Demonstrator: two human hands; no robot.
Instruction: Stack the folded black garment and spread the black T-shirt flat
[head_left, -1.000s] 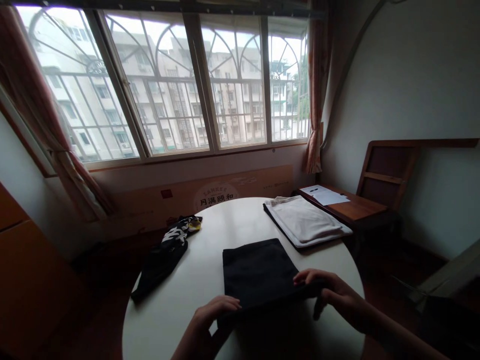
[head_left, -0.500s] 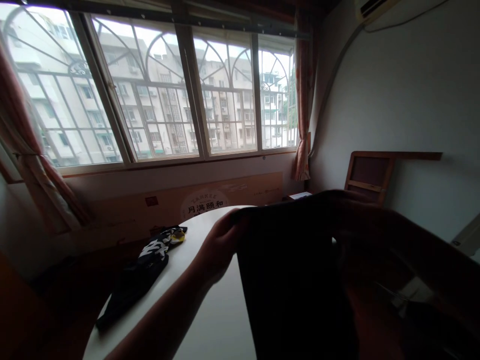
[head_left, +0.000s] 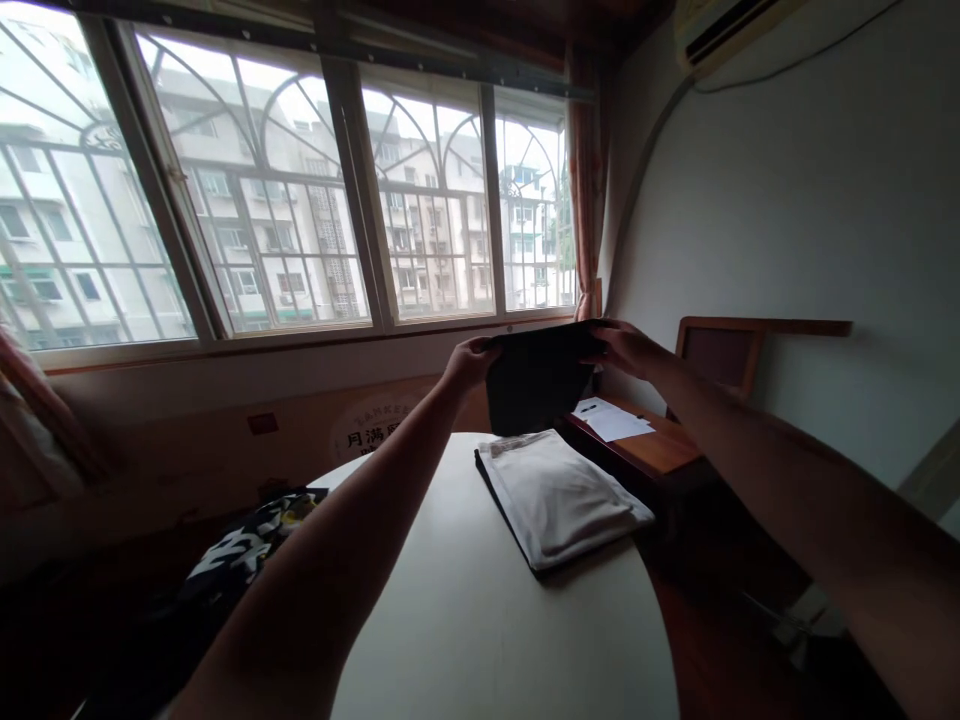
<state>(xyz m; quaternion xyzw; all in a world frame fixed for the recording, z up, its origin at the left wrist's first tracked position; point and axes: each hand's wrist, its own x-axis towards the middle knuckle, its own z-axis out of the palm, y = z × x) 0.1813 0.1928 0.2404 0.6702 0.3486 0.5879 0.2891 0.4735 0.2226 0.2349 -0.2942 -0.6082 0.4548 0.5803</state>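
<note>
Closed on cloth at both ends: the left hand (head_left: 469,364) pinches 1 upper corner of a flat, folded black fabric (head_left: 534,385), the right hand (head_left: 619,350) the other. Gripped at those 2 corners, it seems to be kept stretched along the top, so it hangs flat rather than bunching. From here it's up beyond the pale grey folded cloth pile (head_left: 555,500) on the rounded white table (head_left: 435,610); whether they touch, I can't tell

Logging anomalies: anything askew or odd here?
Mildly: the patterned cloth lies crumpled at the left of the table, unlike the flatter pale cloth at right. No spill shows. Black cloth between left hand and right hand looks neat.
</note>
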